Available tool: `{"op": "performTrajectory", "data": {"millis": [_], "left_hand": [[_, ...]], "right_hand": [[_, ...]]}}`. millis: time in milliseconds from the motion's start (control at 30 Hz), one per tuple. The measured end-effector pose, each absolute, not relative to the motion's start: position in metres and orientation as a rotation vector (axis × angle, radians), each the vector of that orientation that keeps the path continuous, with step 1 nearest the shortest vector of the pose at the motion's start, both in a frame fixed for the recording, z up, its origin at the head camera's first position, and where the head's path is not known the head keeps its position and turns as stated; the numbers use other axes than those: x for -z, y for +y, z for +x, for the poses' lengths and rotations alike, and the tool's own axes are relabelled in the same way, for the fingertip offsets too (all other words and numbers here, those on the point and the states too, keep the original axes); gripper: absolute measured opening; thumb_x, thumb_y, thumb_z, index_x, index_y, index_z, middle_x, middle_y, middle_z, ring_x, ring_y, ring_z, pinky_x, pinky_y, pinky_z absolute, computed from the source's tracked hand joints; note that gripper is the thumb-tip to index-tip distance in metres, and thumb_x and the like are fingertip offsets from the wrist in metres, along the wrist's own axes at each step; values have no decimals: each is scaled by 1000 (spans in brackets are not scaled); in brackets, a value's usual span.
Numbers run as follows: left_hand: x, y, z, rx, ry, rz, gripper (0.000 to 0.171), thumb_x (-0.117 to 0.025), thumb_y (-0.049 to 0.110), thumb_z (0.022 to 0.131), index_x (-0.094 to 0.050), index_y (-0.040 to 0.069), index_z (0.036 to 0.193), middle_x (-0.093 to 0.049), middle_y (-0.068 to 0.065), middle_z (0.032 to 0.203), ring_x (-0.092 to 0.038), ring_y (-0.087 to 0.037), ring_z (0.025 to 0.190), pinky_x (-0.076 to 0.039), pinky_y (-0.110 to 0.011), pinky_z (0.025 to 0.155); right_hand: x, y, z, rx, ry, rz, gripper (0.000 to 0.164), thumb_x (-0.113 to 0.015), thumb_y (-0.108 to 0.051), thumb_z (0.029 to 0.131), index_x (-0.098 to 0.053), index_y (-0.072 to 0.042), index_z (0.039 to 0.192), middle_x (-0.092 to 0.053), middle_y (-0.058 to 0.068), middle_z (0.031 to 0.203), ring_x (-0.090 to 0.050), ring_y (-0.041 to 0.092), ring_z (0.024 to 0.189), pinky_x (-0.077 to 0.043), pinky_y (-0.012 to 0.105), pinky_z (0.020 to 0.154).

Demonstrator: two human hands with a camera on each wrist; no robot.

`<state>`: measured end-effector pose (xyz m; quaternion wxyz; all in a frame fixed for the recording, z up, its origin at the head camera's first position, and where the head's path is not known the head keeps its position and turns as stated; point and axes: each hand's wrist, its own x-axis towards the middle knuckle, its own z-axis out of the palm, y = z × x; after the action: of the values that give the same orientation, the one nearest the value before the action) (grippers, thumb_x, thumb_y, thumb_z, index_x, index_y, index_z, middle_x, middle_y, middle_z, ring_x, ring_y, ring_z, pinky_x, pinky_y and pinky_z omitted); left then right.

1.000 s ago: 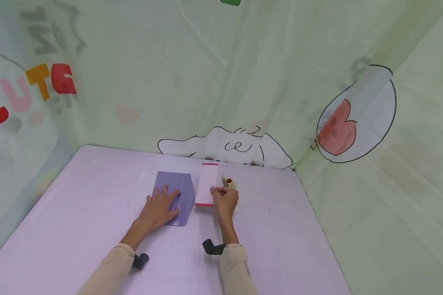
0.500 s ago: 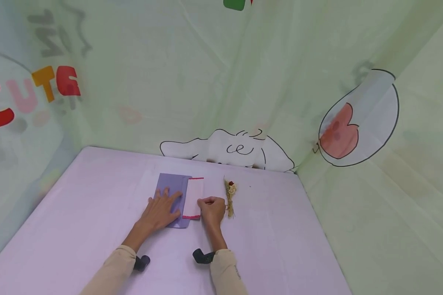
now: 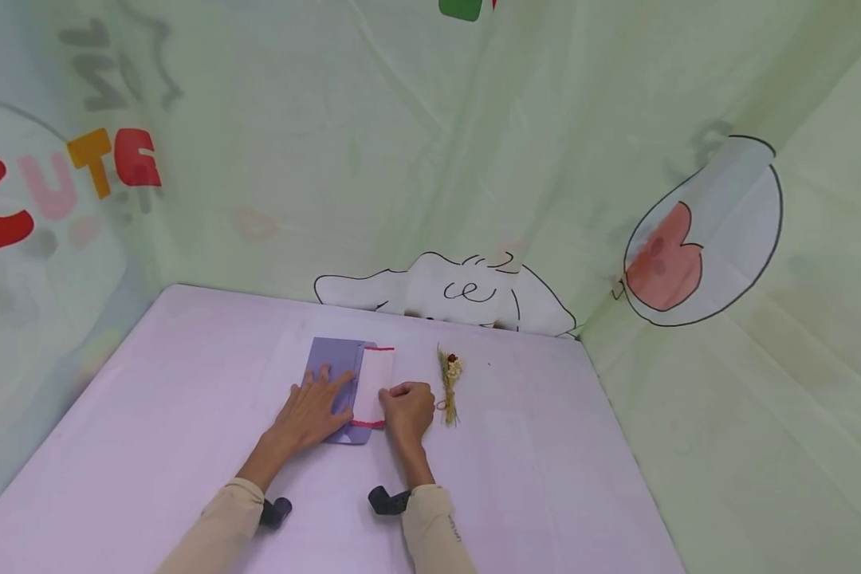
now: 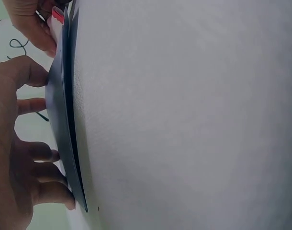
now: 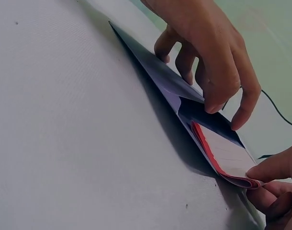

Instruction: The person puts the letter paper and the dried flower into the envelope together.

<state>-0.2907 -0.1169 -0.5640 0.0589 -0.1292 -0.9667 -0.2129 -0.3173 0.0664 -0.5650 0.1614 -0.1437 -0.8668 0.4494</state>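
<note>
Folded paper, probably light, bendy;
right hand pinches its right edge, sensibly; left hand rests, fingers spread, on envelope.

On the pale bluish-white fabric wall beyond and to the left of the left hand, four chunky printed letters run in a row: a red C, a pink U, an orange T and a rounded red E, reading CUTE. Higher on that side, faint grey letter-like shapes cannot be made out. Along the beige cloth sleeve behind the right hand runs small dark lettering, too tiny to read.
</note>
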Motion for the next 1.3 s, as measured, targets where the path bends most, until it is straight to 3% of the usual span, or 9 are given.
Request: {"op": "performTrajectory", "data": {"millis": [333,867,1300], "left_hand": [[568,-118,-293,620,-2903,-410,62,-65,39,97,-57,22,156,-49,-37,160,-49,-68,143,-48,-80,104],[568,-121,-292,693,-2923,-395,63,-64,39,99,-54,22,159,-44,-36,165,-43,-69,148,-43,-81,110],[568,-121,-292,704,-2909,-393,63,-65,39,98,-55,23,158,-45,-35,165,-46,-67,146,-45,-80,108]], "right_hand": [[566,63,-318,-1213,-2474,-316,21,-90,-14,79,-76,-8,65,-69,3,60,-59,15,57,-45,34,59],[570,55,-319,-1240,-2468,-279,24,-91,-17,81,-76,-8,66,-70,4,60,-60,15,56,-46,34,59],[585,54,-324,-1152,-2399,-184,21,-90,-16,75,-75,-9,63,-69,2,56,-61,18,52,-45,38,52]]}}
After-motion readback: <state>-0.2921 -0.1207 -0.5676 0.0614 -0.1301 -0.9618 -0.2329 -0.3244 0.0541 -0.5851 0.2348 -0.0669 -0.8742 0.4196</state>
